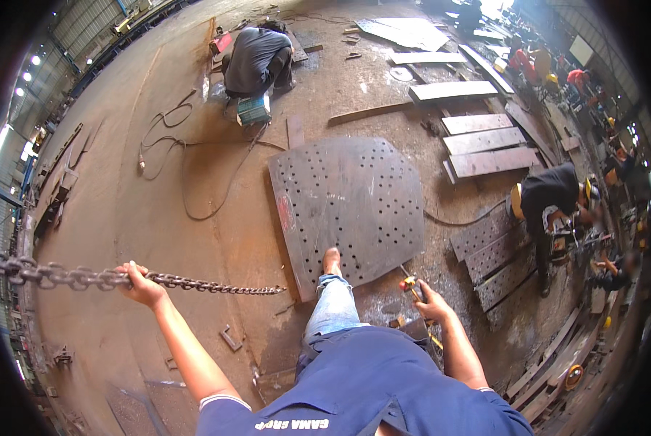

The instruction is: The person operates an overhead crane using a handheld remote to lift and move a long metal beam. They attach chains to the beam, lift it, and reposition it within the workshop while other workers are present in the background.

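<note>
Crouching co-worker (256, 62) — grey-clad, teal box (254, 110), pale plates (454, 90)

Hazy glare at upper right, bright lamps (27, 76) upper left, strongly curved edges.

Navy-blue short-sleeved shirt (391, 370) worn; sleeve hems (220, 398) trimmed in white. Chest marked with white block lettering (292, 424). Faded light-blue jeans (332, 309) worn below.

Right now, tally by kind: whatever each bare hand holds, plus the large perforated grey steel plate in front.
Dark metal link chain, in left hand: 1
Small yellow-and-red handheld tool, in right hand: 1
Large perforated grey steel plate: 1
Total: 3
</note>
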Available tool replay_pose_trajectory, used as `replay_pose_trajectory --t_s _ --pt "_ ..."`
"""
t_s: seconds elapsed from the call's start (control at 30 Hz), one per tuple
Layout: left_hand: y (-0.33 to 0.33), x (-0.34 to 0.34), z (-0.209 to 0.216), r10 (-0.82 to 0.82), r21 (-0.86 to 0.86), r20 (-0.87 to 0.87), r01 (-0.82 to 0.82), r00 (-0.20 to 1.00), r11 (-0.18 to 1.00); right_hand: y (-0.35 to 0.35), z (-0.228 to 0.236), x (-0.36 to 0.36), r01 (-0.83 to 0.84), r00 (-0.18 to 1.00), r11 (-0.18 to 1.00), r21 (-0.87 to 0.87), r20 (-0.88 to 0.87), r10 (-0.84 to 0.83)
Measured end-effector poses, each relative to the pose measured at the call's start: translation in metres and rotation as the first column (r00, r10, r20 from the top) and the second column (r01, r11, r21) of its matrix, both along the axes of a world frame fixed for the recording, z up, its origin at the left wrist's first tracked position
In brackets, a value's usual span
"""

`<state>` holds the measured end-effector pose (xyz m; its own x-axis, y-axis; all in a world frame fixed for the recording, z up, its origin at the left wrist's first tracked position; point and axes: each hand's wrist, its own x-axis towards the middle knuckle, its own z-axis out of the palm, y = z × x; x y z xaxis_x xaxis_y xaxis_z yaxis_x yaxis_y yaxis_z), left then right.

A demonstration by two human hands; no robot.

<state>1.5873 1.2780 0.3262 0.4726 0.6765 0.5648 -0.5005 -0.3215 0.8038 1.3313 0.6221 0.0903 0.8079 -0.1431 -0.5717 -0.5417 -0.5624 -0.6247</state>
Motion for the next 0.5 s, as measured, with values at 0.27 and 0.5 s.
replay_pose_trajectory --t_s 0.27,0.5 --pt "-0.066 0.215 0.006 -0.064 -0.069 -0.004 0.063 0.998 0.996 -0.013 -0.008 0.159 -0.167 0.879 0.973 -0.159 -0.471 0.074" --pt "-0.120 0.384 0.025 -0.105 -0.030 -0.060 0.104 0.993 0.994 -0.017 0.022 0.270 0.257 0.843 0.964 -0.067 -0.473 -0.257"
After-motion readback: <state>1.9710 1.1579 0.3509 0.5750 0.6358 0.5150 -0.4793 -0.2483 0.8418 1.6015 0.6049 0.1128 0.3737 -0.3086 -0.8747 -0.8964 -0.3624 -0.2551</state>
